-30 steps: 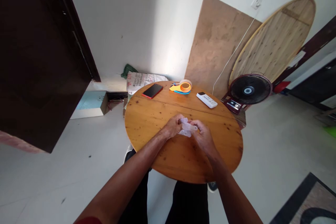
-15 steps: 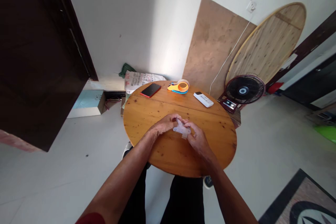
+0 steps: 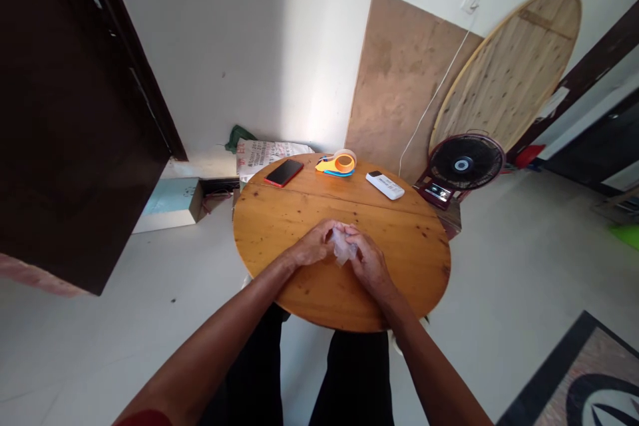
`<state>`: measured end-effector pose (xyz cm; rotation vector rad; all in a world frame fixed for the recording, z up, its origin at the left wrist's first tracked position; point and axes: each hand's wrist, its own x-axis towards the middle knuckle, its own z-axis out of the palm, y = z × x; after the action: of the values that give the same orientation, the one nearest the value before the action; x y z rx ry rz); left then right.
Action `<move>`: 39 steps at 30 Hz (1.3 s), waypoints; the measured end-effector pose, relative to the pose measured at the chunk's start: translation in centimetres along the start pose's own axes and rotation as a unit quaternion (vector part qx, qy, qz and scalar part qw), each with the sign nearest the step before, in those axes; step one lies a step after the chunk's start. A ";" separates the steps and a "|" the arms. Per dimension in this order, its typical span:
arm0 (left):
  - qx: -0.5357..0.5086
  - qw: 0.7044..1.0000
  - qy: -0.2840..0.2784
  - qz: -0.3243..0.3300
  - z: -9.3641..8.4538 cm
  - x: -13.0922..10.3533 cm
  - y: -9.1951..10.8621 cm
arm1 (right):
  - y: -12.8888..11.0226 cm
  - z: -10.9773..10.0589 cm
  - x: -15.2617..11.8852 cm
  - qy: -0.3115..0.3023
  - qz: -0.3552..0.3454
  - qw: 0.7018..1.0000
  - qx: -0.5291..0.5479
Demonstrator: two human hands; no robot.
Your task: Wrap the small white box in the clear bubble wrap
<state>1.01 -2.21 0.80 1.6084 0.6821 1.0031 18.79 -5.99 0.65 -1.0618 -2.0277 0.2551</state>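
Between my hands is a crumpled piece of clear plastic film [image 3: 343, 249], held above the near half of a round wooden table [image 3: 279, 213]. My left hand [image 3: 319, 239] grips its left side, thumb and fingers closed. On the other side, my right hand [image 3: 368, 259] pinches the film with bent fingers. The fingertips of both hands nearly meet at its top edge. Whether anything is wrapped inside the film I cannot tell.
Along the table's far side lie a phone [image 3: 283, 173] with a red edge, an orange tape dispenser [image 3: 337, 164] and a white remote-like device [image 3: 385, 185]. A fan [image 3: 463, 165] stands beyond the right edge. Boards [image 3: 399, 73] lean on the wall.
The plastic film has been turned and bunched; its loose end now hangs lower between my hands. My fingers have shifted slightly around it. The camera view has moved a little.
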 end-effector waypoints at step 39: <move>-0.206 0.957 0.142 -0.147 3.1 1.9 0.1 | -0.4 -1.2 -0.2 0.074 0.307 0.889 0.330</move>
<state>4.61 -2.11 1.21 0.9776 0.8162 1.0800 19.52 -6.64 1.50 -1.1820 -1.2470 1.0727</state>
